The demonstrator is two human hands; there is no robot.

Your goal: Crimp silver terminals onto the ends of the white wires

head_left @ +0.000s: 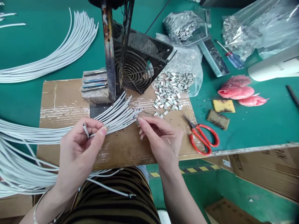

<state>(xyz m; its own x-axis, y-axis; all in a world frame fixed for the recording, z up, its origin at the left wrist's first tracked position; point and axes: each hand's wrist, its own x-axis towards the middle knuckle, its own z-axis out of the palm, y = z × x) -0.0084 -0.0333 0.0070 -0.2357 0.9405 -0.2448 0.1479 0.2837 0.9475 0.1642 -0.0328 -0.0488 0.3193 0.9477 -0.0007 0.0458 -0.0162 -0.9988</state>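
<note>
My left hand [78, 152] is closed on a white cable [86, 131], its thumb and forefinger pinching near a dark-tipped end. One short cable end sticks up between its fingers. My right hand [161, 135] is closed too, thumb and fingertips pressed together, with a thin solder wire [170, 143] running across it. Something tiny and greenish shows at those fingertips, too small to name. Behind both hands a fan of white cables [121, 113] lies on a cardboard sheet [53, 105]. Small metal connectors [170, 90] are heaped beyond my right hand.
Dark, scorched metal bars [108, 53] hang over the cardboard, before a black fan [133, 67]. Red-handled scissors [203, 137] lie right, near sponges [223, 106] and pink cloth [240, 91]. Bags of metal parts [184, 26] and a screwdriver [233, 59] sit behind. More cables [53, 62] lie left.
</note>
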